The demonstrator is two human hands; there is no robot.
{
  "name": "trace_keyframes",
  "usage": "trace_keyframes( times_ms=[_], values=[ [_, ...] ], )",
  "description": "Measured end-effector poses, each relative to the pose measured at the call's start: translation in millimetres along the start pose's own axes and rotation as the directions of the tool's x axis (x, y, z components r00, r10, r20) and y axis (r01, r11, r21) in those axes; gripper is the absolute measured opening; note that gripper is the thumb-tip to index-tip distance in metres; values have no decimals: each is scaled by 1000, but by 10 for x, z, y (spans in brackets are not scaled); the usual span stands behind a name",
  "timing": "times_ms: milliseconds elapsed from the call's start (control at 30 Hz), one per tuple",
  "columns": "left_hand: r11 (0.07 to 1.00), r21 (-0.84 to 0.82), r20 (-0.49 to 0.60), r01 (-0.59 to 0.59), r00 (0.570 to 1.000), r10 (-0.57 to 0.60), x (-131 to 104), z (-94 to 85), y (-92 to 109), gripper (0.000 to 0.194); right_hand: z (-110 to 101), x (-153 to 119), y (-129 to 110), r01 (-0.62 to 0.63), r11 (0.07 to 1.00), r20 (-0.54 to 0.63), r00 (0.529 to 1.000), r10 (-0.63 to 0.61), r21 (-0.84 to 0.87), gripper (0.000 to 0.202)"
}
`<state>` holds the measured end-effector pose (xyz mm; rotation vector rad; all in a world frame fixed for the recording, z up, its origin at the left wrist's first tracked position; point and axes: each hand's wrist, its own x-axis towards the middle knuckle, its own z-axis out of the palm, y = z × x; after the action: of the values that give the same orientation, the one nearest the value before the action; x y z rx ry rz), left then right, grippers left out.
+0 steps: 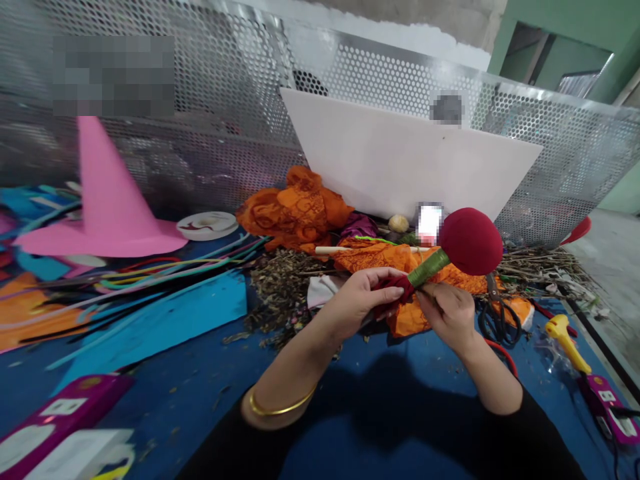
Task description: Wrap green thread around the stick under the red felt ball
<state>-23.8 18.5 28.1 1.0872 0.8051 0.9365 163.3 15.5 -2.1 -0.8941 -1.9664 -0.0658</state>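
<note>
A rounded dark red ball [471,241] tops a short neck wrapped in green ribbon [428,267], tilted up to the right above the table. Dark red cloth [395,301] gathers below the neck. My left hand [367,297] is closed on this cloth, thumb on top. Just under the green wrapping, my right hand [449,312] has its fingers curled together; what they pinch is too small to make out. Orange patterned cloth [411,320] lies beneath both hands.
Dried leaves [280,287], a pink cone hat [113,200], blue sheets [200,320] and pipe cleaners lie left. Black scissors [495,310], a yellow glue gun [567,340] and a purple power strip [607,403] are right. A white board [400,153] leans behind.
</note>
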Motion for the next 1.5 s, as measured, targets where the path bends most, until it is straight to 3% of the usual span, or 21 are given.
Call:
trace_keyframes(
  times_ms=[233, 333, 400, 500, 600, 667, 733, 867, 1067, 1233, 1300, 1400, 1500],
  values=[
    [994, 75, -122, -73, 989, 82, -62, -41, 70, 42, -206, 104, -94, -62, 993, 169, 985, 44, 100, 25],
    [973, 196, -175, -118, 973, 153, -64, -47, 75, 36, -275, 113, -164, -101, 946, 135, 989, 62, 307, 23],
    [945, 289, -184, -151, 960, 210, -37, -28, 46, 32, -244, 92, -195, -158, 826, 117, 987, 112, 541, 27],
    [901, 384, -159, -201, 947, 280, 17, 27, -27, 28, -113, 49, -220, -283, 491, 170, 950, 262, 824, 35],
    [845, 481, -178, -234, 917, 356, 46, 89, -98, 30, -26, 42, -255, -408, 227, 248, 822, 512, 884, 36],
    [790, 564, -198, -240, 889, 412, 51, 125, -140, 30, -39, 59, -297, -450, 150, 272, 738, 618, 880, 36],
    [733, 637, -191, -238, 873, 450, 53, 151, -181, 27, -85, 76, -350, -461, 105, 281, 690, 667, 881, 35],
    [665, 713, -184, -221, 856, 482, 68, 171, -248, 23, -139, 73, -458, -445, 45, 282, 638, 717, 894, 34],
    [643, 742, -196, -188, 857, 477, 99, 161, -287, 25, -49, 56, -479, -379, -32, 266, 585, 767, 925, 34],
    [613, 753, -211, -240, 795, 569, 64, 167, -280, 25, 47, 94, -351, -331, -138, 288, 461, 840, 933, 31],
    [593, 763, -199, -257, 779, 594, 44, 186, -299, 25, 77, 101, -305, -366, -160, 330, 464, 822, 917, 36],
    [542, 783, -166, -306, 736, 656, 32, 233, -370, 23, 111, 90, -256, -374, -48, 249, 511, 823, 926, 43],
    [494, 806, -143, -326, 704, 696, 41, 276, -437, 22, 138, 72, -209, -382, 123, 100, 514, 852, 916, 47]
  ],
)
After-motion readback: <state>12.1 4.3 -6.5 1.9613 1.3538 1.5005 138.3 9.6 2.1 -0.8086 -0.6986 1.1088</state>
